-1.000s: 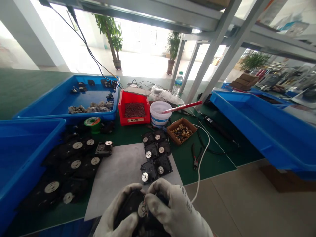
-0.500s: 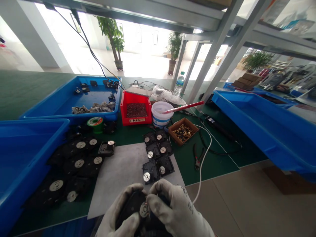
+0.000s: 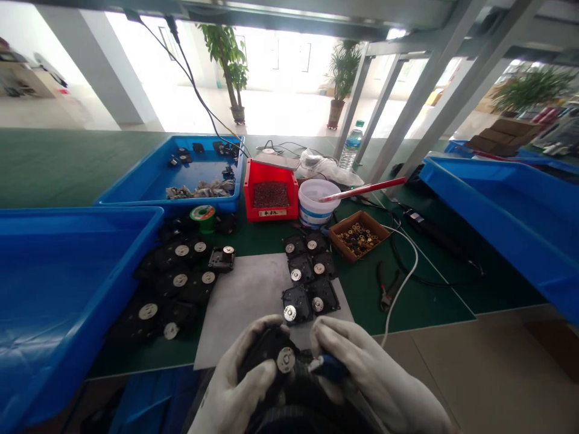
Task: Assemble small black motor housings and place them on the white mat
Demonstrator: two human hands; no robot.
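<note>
From my station I saw the left hand (image 3: 239, 383) closed around a black plastic housing (image 3: 266, 346) with a round metal disc (image 3: 286, 360), held just in front of the grey mat (image 3: 239, 313), while the right hand (image 3: 373, 377) pinched a small blue-handled tool (image 3: 330, 366) (its tip was hidden, so I could not tell the kind) beside the disc. The step in hand seemed to be work at this disc, and the next move called for keeping the housing steady

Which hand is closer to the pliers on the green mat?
Right. The gloved right hand is below the pliers and slightly left of them; the gloved left hand is farther left.
</note>
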